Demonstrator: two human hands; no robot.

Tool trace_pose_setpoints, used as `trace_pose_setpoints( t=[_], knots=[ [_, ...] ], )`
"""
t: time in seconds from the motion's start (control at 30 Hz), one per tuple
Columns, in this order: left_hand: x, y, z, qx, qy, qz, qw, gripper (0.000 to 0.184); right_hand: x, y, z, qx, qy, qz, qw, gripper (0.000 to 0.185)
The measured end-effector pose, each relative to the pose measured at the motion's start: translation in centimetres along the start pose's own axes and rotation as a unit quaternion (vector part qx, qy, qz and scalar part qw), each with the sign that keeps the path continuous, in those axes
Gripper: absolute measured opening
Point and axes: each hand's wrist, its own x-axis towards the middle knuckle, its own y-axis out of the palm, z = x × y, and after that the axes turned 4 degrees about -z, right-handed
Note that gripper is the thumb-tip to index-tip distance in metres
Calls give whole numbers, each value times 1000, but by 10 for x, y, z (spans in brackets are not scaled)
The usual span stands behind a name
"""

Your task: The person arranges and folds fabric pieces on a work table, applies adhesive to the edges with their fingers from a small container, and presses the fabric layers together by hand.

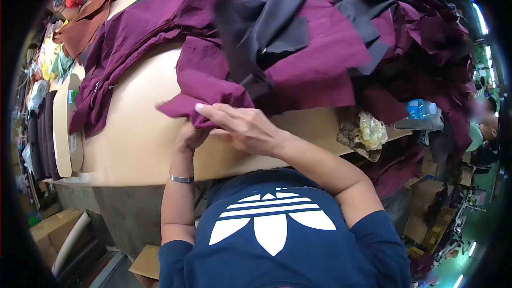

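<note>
Left hand point(192, 138) at the near end of maroon cloth point(213, 89), mostly covered; can't tell its grip. Cloth end bunches over tan table point(133, 133). Right hand point(246, 128) pinches its near edge. Bottle point(418, 109) farther right.

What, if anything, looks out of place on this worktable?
The blue-tinted bottle beside the maroon cloth, and the crumpled yellowish wrapping near the table's edge. Both look odd because they aren't fabric, unlike the piles nearby.
</note>
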Motion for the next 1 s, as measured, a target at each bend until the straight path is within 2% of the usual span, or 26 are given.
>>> trace_pose_setpoints(
  t=[0.03, 0.07, 0.1, 0.13, 0.2, 0.27, 0.3, 0.4, 0.43, 0.5, 0.53, 0.57, 0.63, 0.67, 0.7, 0.73, 0.8, 0.83, 0.9, 0.97, 1.0],
  knots=[
    [0, 4, 1, 97, 10, -42, 994, 47, -2, -9, -3, -25, -20, -18, 999, 62],
    [-3, 2, 5, 196, 67, -79, 975, 50, -5, -20, -7, -50, -40, -35, 997, 65],
    [-5, 1, 9, 296, 115, -126, 940, 53, -7, -32, -13, -116, -17, -40, 992, 68],
    [-11, -12, 12, 437, 189, -159, 865, 50, -9, -43, -20, -183, 5, -46, 982, 72],
    [-18, 4, -2, 399, 190, -116, 889, 49, -22, -53, -34, -272, 160, -46, 948, 84],
    [-28, 32, -23, 359, 190, -76, 910, 48, -30, -50, -46, -346, 223, 63, 909, 100],
    [-30, 31, -24, 355, 175, -78, 915, 48, -32, -45, -54, -342, 227, 71, 909, 109],
    [-33, 5, -7, 364, 96, -128, 918, 50, -26, -46, -69, -345, 246, 128, 897, 111],
    [-34, -19, -1, 369, 74, -132, 917, 44, -24, -48, -71, -318, 245, 152, 903, 112],
    [-40, -13, -6, 316, 196, -207, 905, 33, -28, -47, -73, -289, 241, 201, 904, 113],
    [-45, -33, -14, 397, 216, -231, 862, 34, -28, -47, -73, -275, 238, 226, 904, 113],
    [-49, -54, -22, 473, 232, -259, 809, 35, -29, -47, -66, -272, 213, 219, 912, 113],
    [-56, -100, -34, 389, 332, -252, 822, 39, -34, -43, -55, -261, 156, 198, 932, 112],
    [-57, -110, -38, 306, 341, -243, 855, 40, -37, -39, -53, -266, 131, 203, 933, 111],
    [-59, -120, -42, 217, 351, -232, 881, 42, -41, -36, -51, -312, 95, 175, 929, 94],
    [-61, -131, -47, 129, 360, -221, 897, 43, -39, -37, -54, -308, 123, 180, 926, 90],
    [-64, -65, -62, 44, 351, -198, 914, 45, -26, -45, -67, -299, 177, 191, 918, 83],
    [-68, -77, -59, 136, 358, -205, 901, 48, -16, -54, -73, -316, 106, 81, 939, 75],
    [-77, -77, -57, 301, 356, -212, 859, 50, 17, -77, -83, -200, 62, -95, 973, 74],
    [-73, 6, -73, 362, 406, -257, 799, 45, 47, -102, -68, -191, 49, -164, 967, 76],
    [-77, 4, -74, 191, 400, -230, 866, 41, 56, -112, -52, -216, 41, -142, 965, 72]
  ],
)
